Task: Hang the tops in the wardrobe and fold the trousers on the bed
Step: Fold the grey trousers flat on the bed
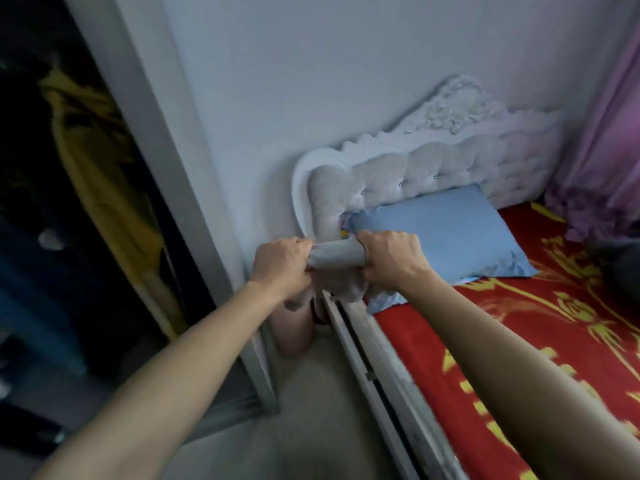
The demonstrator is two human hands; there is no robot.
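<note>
— What do the hands hold?
— The left hand [280, 263] and right hand [391, 258] each grip an end of a grey garment [336, 257], bunched between them; whether top or trousers, I cannot tell.
— Where is it?
— Above the bed [571, 289] edge, before the blue pillow [450, 233]; the open wardrobe [145, 140] stands left.

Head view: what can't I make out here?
- grey garment, head view: bunched between left hand and right hand; top or trousers unclear.
- wardrobe, head view: dark and blurred; rail and hangers unseen.
- bed, head view: cut off by right edge.
</note>
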